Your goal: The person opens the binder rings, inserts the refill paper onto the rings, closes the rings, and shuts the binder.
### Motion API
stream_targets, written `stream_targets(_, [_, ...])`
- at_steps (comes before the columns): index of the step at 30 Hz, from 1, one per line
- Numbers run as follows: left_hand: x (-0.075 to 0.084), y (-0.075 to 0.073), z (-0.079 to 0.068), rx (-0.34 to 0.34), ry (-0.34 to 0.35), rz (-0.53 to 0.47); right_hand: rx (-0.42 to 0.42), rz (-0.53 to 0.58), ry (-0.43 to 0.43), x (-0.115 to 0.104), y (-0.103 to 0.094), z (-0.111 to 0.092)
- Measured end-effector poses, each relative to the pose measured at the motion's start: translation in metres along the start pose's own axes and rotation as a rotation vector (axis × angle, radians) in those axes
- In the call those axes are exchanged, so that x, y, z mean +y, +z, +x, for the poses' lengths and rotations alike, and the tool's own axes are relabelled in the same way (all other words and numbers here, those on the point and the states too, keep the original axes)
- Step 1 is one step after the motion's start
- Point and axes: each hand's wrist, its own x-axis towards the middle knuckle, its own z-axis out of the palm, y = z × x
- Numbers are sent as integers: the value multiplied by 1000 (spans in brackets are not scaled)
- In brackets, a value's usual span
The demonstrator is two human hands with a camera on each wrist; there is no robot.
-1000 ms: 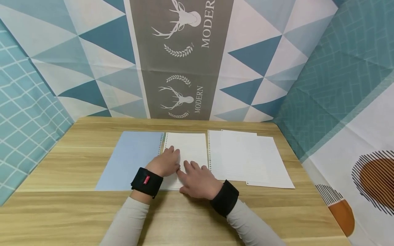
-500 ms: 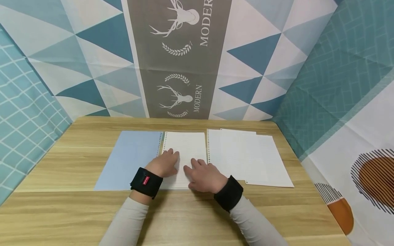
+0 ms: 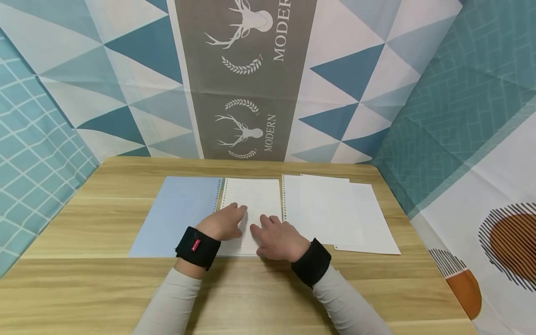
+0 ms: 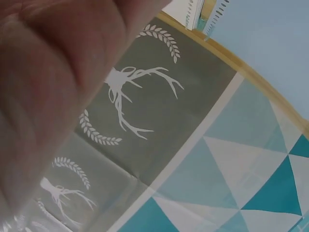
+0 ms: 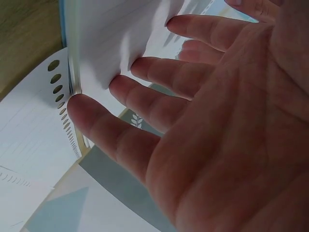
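Note:
A stack of lined, hole-punched paper (image 3: 253, 193) lies mid-table, beside a light blue notebook cover (image 3: 177, 204) with holes along its right edge. My left hand (image 3: 224, 223) is over the stack's left side, fingers relaxed and pointing forward; whether the fingertips touch the paper is hard to tell. In the left wrist view the palm (image 4: 53, 82) fills the upper left and hides the fingertips. My right hand (image 3: 278, 239) rests on the stack's right part. Its fingers (image 5: 159, 108) are spread and extended in the right wrist view, fingertips against the paper. Neither hand holds anything.
Several loose punched sheets (image 3: 322, 209) overlap to the right of the stack. All the paper lies on a wooden table (image 3: 75, 279). Patterned cloth (image 3: 244, 93) hangs behind the table's back edge and along both sides.
My right hand has shifted slightly right, away from the left hand, and the two now stand apart. The left hand has barely moved. The papers look unchanged.

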Motion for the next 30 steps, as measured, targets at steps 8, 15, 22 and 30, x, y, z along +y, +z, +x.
stream_targets(8, [2,-6,-5,-30,-21,-6,4,15,-6,1,-1,1])
stream_targets(15, [0,-4,-5,-39,-25,-2,2,12,-3,0,0,1])
stream_targets(22, [-4,-3,-1,-45,-25,-5,-2,12,2,0,0,1])
stream_targets(30, [-5,-3,1,-49,-42,0,7,11,3,-1,0,1])
